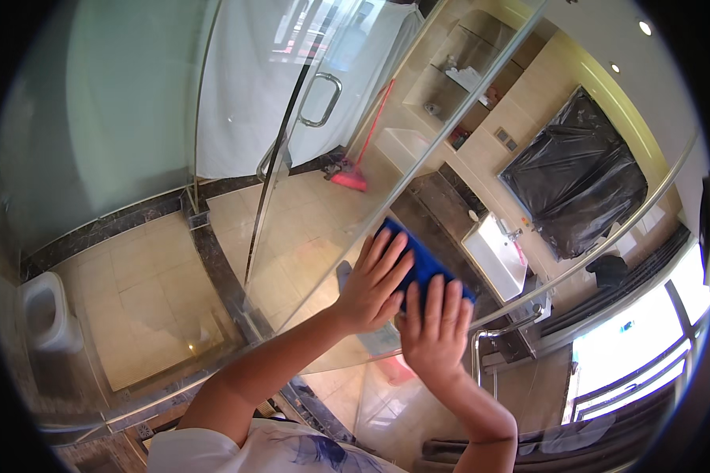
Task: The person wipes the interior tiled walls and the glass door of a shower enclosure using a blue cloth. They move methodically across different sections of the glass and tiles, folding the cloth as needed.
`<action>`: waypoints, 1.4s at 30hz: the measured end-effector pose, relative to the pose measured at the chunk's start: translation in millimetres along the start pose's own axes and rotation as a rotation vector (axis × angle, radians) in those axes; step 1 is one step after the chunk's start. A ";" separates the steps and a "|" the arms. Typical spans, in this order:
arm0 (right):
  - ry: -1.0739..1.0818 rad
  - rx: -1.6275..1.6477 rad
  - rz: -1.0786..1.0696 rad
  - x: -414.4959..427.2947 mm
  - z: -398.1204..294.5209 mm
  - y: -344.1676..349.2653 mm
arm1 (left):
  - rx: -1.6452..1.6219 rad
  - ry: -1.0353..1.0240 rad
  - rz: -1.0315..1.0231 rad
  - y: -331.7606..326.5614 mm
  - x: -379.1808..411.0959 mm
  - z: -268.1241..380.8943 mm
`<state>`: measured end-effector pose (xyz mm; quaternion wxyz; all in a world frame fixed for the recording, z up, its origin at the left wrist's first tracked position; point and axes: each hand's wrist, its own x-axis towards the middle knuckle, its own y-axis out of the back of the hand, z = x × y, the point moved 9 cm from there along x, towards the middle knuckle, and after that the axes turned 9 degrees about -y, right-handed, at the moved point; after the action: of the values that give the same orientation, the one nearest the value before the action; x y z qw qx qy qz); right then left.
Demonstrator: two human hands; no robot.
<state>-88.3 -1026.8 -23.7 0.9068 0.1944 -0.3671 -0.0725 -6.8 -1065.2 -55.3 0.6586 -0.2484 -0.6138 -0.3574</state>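
A folded blue cloth lies flat against a clear glass panel in front of me. My left hand presses on the cloth's left part with its fingers spread. Lower and to the right, my right hand has its fingertips on the cloth's bottom edge. Both arms are stretched out, and the palms face the glass. The cloth hides part of the dark counter seen through the panel.
A glass door with a metal handle stands at upper left. Through the glass appear a pink broom, a white washbasin and black plastic sheeting. A white toilet is far left; a reddish basin-like object lies below my hands.
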 end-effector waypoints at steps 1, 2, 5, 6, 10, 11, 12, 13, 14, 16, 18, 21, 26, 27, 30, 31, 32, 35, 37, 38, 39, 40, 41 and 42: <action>0.034 0.004 -0.006 -14.3 -10.6 -7.7 | -0.009 0.003 0.015 0.3 -11.4 1.5; 0.056 -0.006 -0.019 -23.7 -14.5 -12.8 | 0.009 -0.008 -0.001 -4.1 -17.4 0.4; -0.012 0.045 -0.080 -9.5 9.4 -1.3 | 0.079 -0.060 -0.045 -5.9 3.3 3.4; -0.072 0.052 -0.012 1.9 23.6 5.8 | 0.074 -0.083 -0.061 -3.9 23.4 4.8; -0.225 0.014 0.101 45.6 71.7 41.5 | 0.078 -0.181 -0.043 7.3 107.6 19.0; -0.245 0.002 0.105 48.2 77.8 44.0 | 0.074 -0.207 -0.017 8.9 118.5 22.5; -0.257 -0.032 0.112 47.8 77.3 44.3 | 0.064 -0.212 0.001 8.7 122.7 23.8; -0.268 -0.065 0.119 47.9 74.0 43.5 | 0.062 -0.207 -0.012 7.5 120.4 22.5; -0.279 -0.096 0.128 48.0 69.3 41.8 | 0.062 -0.202 -0.026 7.7 114.7 20.2; -0.258 -0.075 0.112 37.4 50.9 28.8 | 0.080 -0.169 -0.050 5.2 90.3 11.3; -0.180 -0.023 0.081 16.6 26.6 10.1 | 0.093 -0.114 -0.038 0.1 44.1 1.4; 0.003 -0.007 -0.002 -22.3 -19.5 -17.1 | 0.113 -0.009 -0.069 -11.1 -37.2 -11.6; 0.004 0.055 -0.064 -21.3 -16.1 -15.3 | 0.144 -0.032 -0.042 -10.1 -29.9 -5.5; -0.019 0.091 -0.042 -10.2 -5.0 -11.1 | 0.163 -0.051 -0.050 -7.2 -13.3 -5.4; -0.233 0.105 0.062 27.5 28.9 16.6 | 0.156 -0.104 -0.066 2.7 49.2 -2.2; -0.281 0.101 0.079 34.5 35.9 21.6 | 0.163 -0.132 -0.059 3.8 63.1 -0.8; -0.280 0.056 0.116 38.1 33.0 22.7 | 0.168 -0.136 -0.035 6.1 68.7 -0.3; -0.259 -0.028 0.150 27.8 13.7 12.3 | 0.139 -0.102 -0.015 2.0 46.2 -9.0; -0.192 0.018 0.085 12.6 -5.7 -2.2 | 0.163 -0.064 -0.029 2.0 13.0 -17.1; -0.154 0.037 0.052 2.0 -16.4 -11.1 | 0.169 -0.039 -0.050 -0.8 -7.0 -21.3; -0.137 0.053 -0.010 -8.0 -28.2 -18.4 | 0.175 -0.016 -0.072 -3.3 -27.2 -24.5; -0.129 0.067 -0.012 -18.1 -38.8 -25.2 | 0.183 0.005 -0.101 -5.0 -43.6 -25.3; -0.121 0.082 -0.014 -28.5 -50.2 -31.8 | 0.188 0.041 -0.136 -8.2 -64.0 -27.0; -0.118 0.161 -0.069 -37.8 -61.5 -37.9 | 0.192 0.079 -0.157 -9.2 -83.2 -29.0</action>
<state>-72.4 -1032.7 -103.4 0.8619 0.2747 -0.4177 -0.0850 5.0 -1079.4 -142.0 0.6729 -0.1214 -0.6364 -0.3570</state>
